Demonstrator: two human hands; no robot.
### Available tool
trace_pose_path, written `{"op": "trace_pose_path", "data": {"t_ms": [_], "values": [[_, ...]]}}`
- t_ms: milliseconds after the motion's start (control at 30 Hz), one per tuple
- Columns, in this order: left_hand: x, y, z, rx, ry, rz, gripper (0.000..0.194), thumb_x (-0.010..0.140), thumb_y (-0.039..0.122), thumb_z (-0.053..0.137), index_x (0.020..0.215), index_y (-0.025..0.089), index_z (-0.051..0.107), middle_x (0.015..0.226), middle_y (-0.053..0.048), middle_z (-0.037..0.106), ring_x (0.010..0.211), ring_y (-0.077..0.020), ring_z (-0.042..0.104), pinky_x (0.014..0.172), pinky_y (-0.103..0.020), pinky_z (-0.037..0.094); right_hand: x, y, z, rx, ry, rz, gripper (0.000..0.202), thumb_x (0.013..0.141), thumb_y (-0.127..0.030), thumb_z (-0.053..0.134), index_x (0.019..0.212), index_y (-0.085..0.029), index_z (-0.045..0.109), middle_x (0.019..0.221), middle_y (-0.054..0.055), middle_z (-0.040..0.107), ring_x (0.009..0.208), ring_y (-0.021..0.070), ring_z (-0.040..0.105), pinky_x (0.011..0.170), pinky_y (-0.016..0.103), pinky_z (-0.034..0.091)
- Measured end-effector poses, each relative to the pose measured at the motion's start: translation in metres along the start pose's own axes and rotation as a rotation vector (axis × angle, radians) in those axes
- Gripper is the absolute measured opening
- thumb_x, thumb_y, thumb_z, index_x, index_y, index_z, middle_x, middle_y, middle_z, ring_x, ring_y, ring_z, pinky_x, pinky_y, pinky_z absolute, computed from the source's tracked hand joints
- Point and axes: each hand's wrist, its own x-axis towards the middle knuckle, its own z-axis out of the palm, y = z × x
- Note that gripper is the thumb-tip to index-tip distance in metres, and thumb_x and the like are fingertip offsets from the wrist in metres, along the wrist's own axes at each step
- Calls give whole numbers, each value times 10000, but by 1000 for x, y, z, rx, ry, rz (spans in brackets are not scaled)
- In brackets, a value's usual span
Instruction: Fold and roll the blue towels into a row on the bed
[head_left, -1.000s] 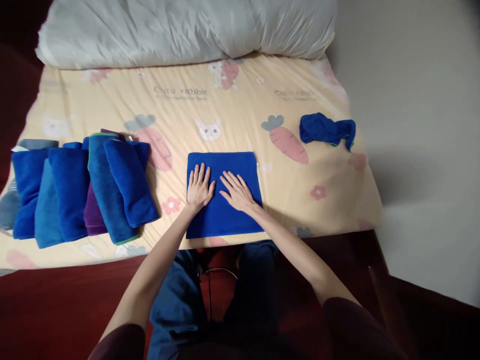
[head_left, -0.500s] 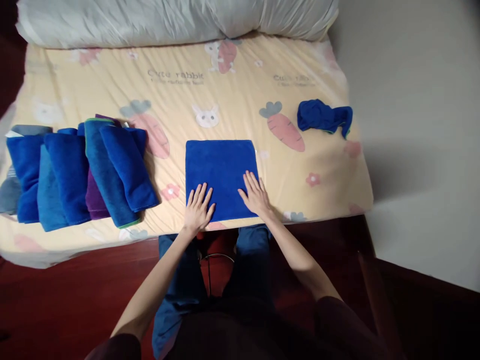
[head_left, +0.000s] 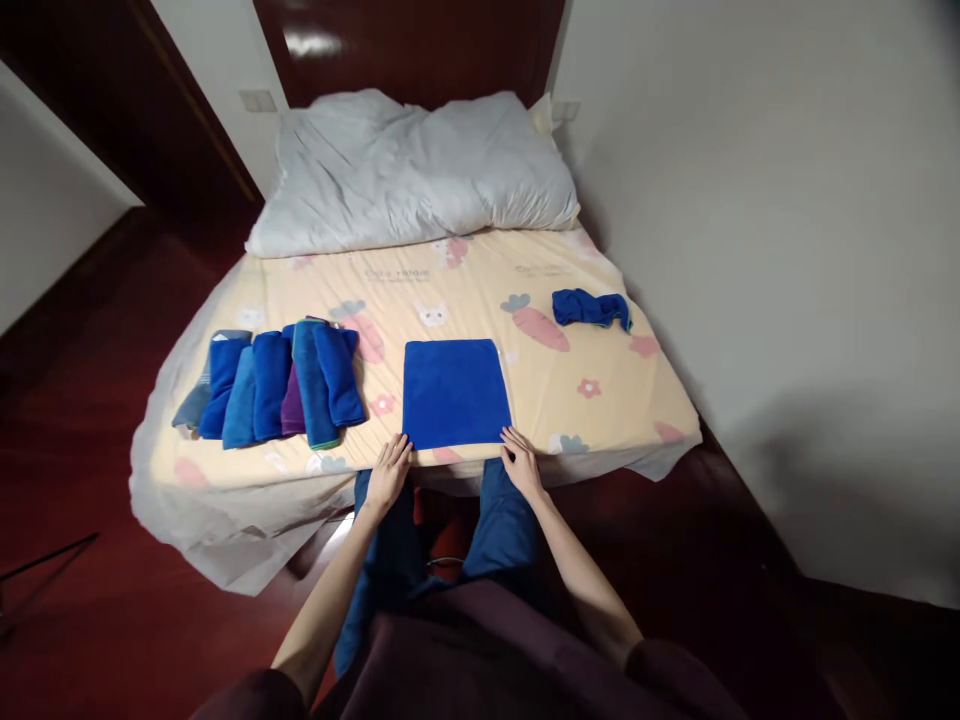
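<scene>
A square blue towel lies flat and smooth near the front edge of the bed. My left hand is at its near left corner, fingers stretched forward, the tips touching the cloth's edge. At the near right corner is my right hand, its fingertips on the towel and its thumb apart from them. Neither hand lifts the cloth. To the left lies a row of several folded or rolled towels in blue, purple and grey, overlapping each other. A crumpled blue cloth with a green edge rests at the right.
The bed's yellow sheet has carrots and rabbits printed on it. A bulky pale grey quilt spans the far end, before a dark headboard. A white wall rises on the right. Dark red floor shows at the left.
Both hands have slid back from the towel's surface to its near corners. The head view has tilted up and widened, so the headboard and walls now show. The towels lie as before.
</scene>
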Motion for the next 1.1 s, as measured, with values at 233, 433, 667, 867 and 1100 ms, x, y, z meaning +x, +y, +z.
{"op": "trace_pose_path", "data": {"t_ms": [233,433,667,867,1100], "values": [[34,10,-12,86,-83,128,601,841,59,399,1402,149,596,1515,-168,534,1484,-292,419,1278,-583,209,28,-13,-3,-216,-112,15,536,850,-53,541,1361,-165,659,1392,148,656,1344,272,577,1182,456,408],[61,23,-14,34,-30,-28,459,826,64,498,1222,183,697,1261,-181,676,1299,-319,590,1244,-561,277,48,-21,0,-200,-133,-27,488,838,14,494,1172,-222,760,1204,122,754,1181,251,671,1094,380,465],[36,0,-25,-127,57,-92,395,802,82,480,1089,177,734,1141,-125,728,1100,-296,677,1028,-445,511,31,-12,0,-48,-21,21,389,788,-2,540,1017,-197,787,1086,130,774,1082,283,700,1073,429,475],[18,-19,-20,-347,160,-173,357,792,168,501,1061,150,734,1121,-126,753,1072,-263,706,971,-426,567,11,-3,14,221,55,72,281,791,-129,582,969,-204,786,1014,60,792,960,221,731,946,351,559],[41,-17,-16,-524,200,-191,404,884,421,516,1084,134,718,1017,-108,775,951,-242,739,843,-381,617,18,8,17,442,193,205,348,814,-374,629,1011,-130,780,891,105,785,684,210,684,660,323,567]]}}
